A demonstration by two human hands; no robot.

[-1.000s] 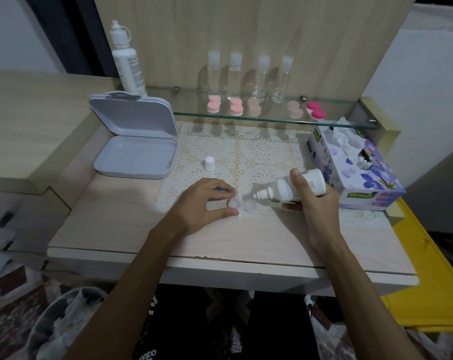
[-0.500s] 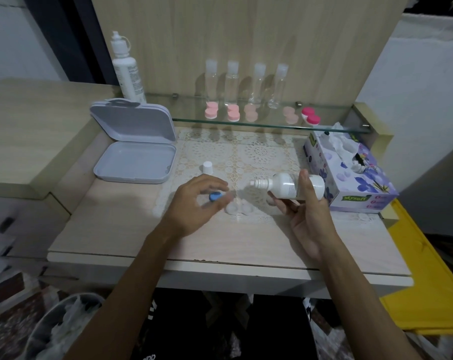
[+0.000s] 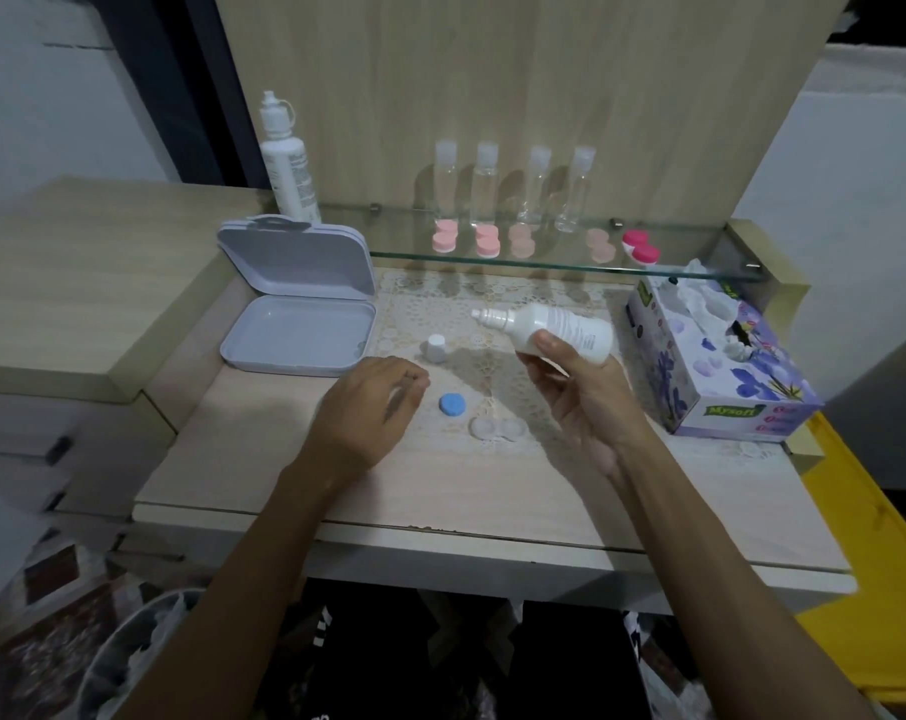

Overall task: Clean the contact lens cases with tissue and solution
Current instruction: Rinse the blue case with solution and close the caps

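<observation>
Resting left of the clear lens case [image 3: 497, 427], the left hand [image 3: 367, 407] is lying loose, fingers curled, holding nothing. Just left of the case, a blue cap [image 3: 449, 403] is sitting. Right of it, the right hand [image 3: 580, 392] is gripping the solution bottle [image 3: 549, 332]. The case is likely light, stiff and slippery; pinching its rims seems best.

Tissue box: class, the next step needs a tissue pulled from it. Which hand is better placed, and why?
The left hand: it holds nothing. The right hand is nearer the tissue box but grips the bottle.
</observation>
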